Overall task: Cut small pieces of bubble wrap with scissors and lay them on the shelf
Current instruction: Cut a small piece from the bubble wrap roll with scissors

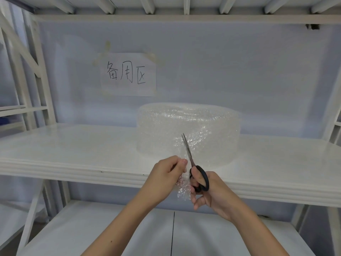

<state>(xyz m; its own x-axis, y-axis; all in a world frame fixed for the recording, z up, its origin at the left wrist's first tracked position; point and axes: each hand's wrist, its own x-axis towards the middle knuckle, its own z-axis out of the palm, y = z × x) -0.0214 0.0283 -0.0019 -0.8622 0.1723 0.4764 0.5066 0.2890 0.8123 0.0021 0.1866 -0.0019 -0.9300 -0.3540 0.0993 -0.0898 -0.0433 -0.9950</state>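
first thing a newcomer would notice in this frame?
Probably the two hands at centre, just in front of the shelf edge: the right hand works black-handled scissors, blades up, through a strip of bubble wrap pinched by the left hand. Behind them a big bubble wrap roll sits on the shelf, with a handwritten paper sign taped to the back wall.
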